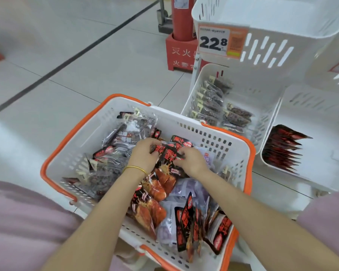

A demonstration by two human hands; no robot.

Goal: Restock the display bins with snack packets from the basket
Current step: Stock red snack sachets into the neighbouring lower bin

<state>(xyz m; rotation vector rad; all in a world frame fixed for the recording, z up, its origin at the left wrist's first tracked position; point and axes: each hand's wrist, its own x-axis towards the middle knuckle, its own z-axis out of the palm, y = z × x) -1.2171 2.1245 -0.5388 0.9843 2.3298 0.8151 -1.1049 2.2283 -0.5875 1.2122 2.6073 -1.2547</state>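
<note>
Bare floor [57,55] open at upper left, basket wall [213,133] between packets [157,188] and lower bin [243,83], top bin [282,22] close above it

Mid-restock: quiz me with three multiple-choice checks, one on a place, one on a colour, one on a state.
1. Where do the stocked packets, black and red, stand? A. bin with the price tag B. lower right bin C. floor
2. What colour is the rim of the basket? A. blue B. green C. orange
3. What are the hands doing? A. both grip packets in the basket B. both hang empty C. one rests on a bin
Answers: 1 B, the stack leans inside it. 2 C, orange runs round its white walls. 3 A, left hand and right hand pinch the held packets.
</note>
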